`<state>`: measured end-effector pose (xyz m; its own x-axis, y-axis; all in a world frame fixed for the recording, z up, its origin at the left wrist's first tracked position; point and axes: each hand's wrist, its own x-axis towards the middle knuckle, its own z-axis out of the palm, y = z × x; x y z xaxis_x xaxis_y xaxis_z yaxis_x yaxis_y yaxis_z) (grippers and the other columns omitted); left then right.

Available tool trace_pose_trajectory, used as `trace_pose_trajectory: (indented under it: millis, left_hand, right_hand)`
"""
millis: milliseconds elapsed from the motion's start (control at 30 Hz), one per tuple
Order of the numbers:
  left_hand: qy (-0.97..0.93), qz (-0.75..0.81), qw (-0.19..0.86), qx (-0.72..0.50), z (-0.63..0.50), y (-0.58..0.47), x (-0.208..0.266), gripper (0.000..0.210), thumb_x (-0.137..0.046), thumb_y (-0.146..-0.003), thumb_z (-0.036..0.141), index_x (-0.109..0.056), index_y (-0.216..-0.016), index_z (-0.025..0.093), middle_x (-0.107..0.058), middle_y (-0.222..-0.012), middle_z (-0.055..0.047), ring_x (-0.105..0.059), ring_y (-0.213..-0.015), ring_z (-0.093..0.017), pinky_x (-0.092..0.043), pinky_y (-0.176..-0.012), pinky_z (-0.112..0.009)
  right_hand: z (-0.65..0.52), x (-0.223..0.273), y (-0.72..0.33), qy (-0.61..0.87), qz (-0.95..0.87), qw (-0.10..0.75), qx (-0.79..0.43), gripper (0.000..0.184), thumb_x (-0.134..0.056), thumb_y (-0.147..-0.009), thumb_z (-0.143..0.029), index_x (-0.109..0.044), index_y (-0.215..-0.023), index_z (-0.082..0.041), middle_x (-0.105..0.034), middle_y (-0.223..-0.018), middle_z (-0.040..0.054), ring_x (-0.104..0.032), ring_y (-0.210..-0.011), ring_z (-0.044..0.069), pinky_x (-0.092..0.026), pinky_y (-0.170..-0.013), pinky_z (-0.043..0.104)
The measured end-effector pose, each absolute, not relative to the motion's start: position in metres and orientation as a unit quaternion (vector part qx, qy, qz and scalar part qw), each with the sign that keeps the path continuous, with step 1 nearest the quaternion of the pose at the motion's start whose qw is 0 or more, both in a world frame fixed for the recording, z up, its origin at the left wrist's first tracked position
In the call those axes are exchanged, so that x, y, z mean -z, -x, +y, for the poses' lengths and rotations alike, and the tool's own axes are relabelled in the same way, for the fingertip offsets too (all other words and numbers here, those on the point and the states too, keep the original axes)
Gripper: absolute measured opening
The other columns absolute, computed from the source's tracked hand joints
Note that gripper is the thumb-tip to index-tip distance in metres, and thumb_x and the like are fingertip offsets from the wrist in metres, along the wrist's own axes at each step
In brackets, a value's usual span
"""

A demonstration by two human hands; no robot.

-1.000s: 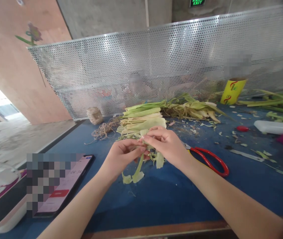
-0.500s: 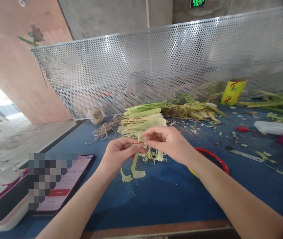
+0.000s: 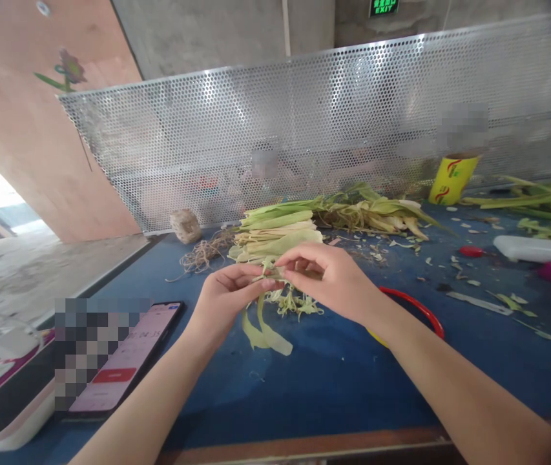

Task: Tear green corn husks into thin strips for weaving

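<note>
My left hand [image 3: 229, 294] and my right hand [image 3: 329, 276] meet above the blue table, thumbs and fingers pinched on a pale green corn husk strip [image 3: 271, 336]. Its two loose tails hang below my left fingertips; the part between the fingers is mostly hidden. Just beneath my right hand lie small knotted husk pieces [image 3: 299, 303]. Behind both hands is a layered stack of flattened corn husks [image 3: 278, 234], green at the back and paler toward me.
Corn leaves [image 3: 376, 216] lie behind the stack, twine [image 3: 205, 252] left of it. A phone [image 3: 124, 361] rests at left. At right are red-handled scissors or a ring [image 3: 420, 303], a blade [image 3: 481, 302], a yellow roll [image 3: 454, 179] and scraps. A perforated metal screen [image 3: 168, 142] stands behind.
The hanging husk tails have swung right and fanned wider. My left hand has shifted slightly left, and a bit more husk shows between the fingertips.
</note>
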<state>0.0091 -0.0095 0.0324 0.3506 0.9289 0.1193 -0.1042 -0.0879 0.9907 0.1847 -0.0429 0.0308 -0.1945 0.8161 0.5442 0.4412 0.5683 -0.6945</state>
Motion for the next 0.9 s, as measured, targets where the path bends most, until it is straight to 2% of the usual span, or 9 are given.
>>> trace_pose_trajectory:
  millis: [133, 233, 367, 500, 567, 633, 700, 767, 900]
  left_hand:
    - [-0.574, 0.359, 0.564, -0.472, -0.010, -0.009, -0.032, 0.013, -0.074, -0.060, 0.022, -0.066, -0.067, 0.014, -0.071, -0.063, -0.003, -0.065, -0.061, -0.013, -0.047, -0.057, -0.018]
    - [-0.543, 0.346, 0.605, -0.469, -0.011, -0.010, -0.034, 0.014, -0.072, -0.063, 0.025, -0.066, -0.069, 0.013, -0.071, -0.064, -0.004, -0.063, -0.056, -0.012, -0.048, -0.057, -0.020]
    - [-0.480, 0.328, 0.683, -0.443, -0.012, -0.012, -0.036, 0.012, -0.064, -0.070, 0.023, -0.066, -0.075, 0.013, -0.070, -0.066, -0.004, -0.065, -0.061, -0.015, -0.050, -0.065, -0.025]
    - [-0.450, 0.325, 0.693, -0.461, -0.010, -0.011, -0.035, 0.013, -0.055, -0.076, 0.020, -0.066, -0.079, 0.013, -0.069, -0.067, -0.003, -0.065, -0.067, -0.014, -0.049, -0.072, -0.023]
    - [-0.470, 0.304, 0.683, -0.468, -0.011, -0.011, -0.034, 0.015, -0.057, -0.075, 0.022, -0.065, -0.083, 0.013, -0.070, -0.072, -0.004, -0.065, -0.073, -0.016, -0.049, -0.074, -0.025]
    - [-0.497, 0.270, 0.683, -0.462, -0.012, -0.010, -0.033, 0.015, -0.061, -0.074, 0.024, -0.065, -0.084, 0.013, -0.069, -0.076, -0.004, -0.064, -0.074, -0.017, -0.049, -0.074, -0.027]
    - [-0.511, 0.239, 0.686, -0.459, -0.013, -0.011, -0.032, 0.012, -0.063, -0.072, 0.023, -0.064, -0.081, 0.015, -0.069, -0.078, -0.003, -0.064, -0.074, -0.016, -0.049, -0.073, -0.027]
    - [-0.509, 0.223, 0.686, -0.470, -0.013, -0.012, -0.030, 0.010, -0.065, -0.071, 0.020, -0.062, -0.079, 0.016, -0.068, -0.079, -0.001, -0.063, -0.075, -0.015, -0.049, -0.074, -0.027]
    - [-0.519, 0.231, 0.669, -0.479, -0.012, -0.013, -0.027, 0.011, -0.066, -0.071, 0.020, -0.061, -0.080, 0.018, -0.068, -0.079, -0.001, -0.062, -0.075, -0.015, -0.049, -0.075, -0.030]
  right_hand:
    - [-0.043, -0.026, -0.181, 0.411, -0.787, 0.450, -0.091, 0.025, -0.049, -0.081, -0.021, -0.053, -0.105, -0.019, -0.056, -0.103, 0.0054, -0.056, -0.088, 0.015, -0.049, -0.073, 0.027]
    - [-0.045, -0.024, -0.179, 0.403, -0.815, 0.416, 0.021, 0.035, -0.047, -0.081, -0.015, -0.044, -0.115, -0.017, -0.047, -0.114, 0.0093, -0.054, -0.086, 0.015, -0.048, -0.069, 0.028]
    - [-0.044, -0.025, -0.179, 0.384, -0.842, 0.362, 0.112, 0.035, -0.045, -0.081, -0.014, -0.045, -0.115, -0.023, -0.038, -0.118, 0.0100, -0.051, -0.075, 0.012, -0.047, -0.068, 0.031]
    - [-0.043, -0.024, -0.184, 0.374, -0.838, 0.376, 0.126, 0.040, -0.039, -0.079, -0.006, -0.047, -0.113, -0.026, -0.032, -0.121, 0.0095, -0.049, -0.089, 0.016, -0.046, -0.071, 0.031]
    - [-0.044, -0.023, -0.185, 0.363, -0.834, 0.403, 0.102, 0.041, -0.038, -0.078, -0.004, -0.047, -0.111, -0.025, -0.032, -0.120, 0.0090, -0.048, -0.092, 0.015, -0.044, -0.073, 0.030]
    - [-0.045, -0.022, -0.183, 0.363, -0.823, 0.424, 0.100, 0.032, -0.041, -0.079, -0.009, -0.051, -0.106, -0.023, -0.033, -0.119, 0.0094, -0.046, -0.099, 0.018, -0.042, -0.079, 0.033]
    - [-0.047, -0.022, -0.179, 0.383, -0.808, 0.428, 0.134, 0.023, -0.045, -0.081, -0.017, -0.053, -0.102, -0.023, -0.034, -0.119, 0.0103, -0.040, -0.110, 0.023, -0.036, -0.086, 0.040]
    - [-0.047, -0.021, -0.175, 0.412, -0.789, 0.424, 0.169, 0.021, -0.046, -0.082, -0.018, -0.054, -0.101, -0.025, -0.035, -0.121, 0.0103, -0.036, -0.115, 0.026, -0.030, -0.089, 0.044]
    - [-0.045, -0.020, -0.173, 0.412, -0.782, 0.440, 0.160, 0.027, -0.040, -0.082, -0.006, -0.050, -0.100, -0.024, -0.044, -0.111, 0.0083, -0.050, -0.095, 0.017, -0.033, -0.085, 0.039]
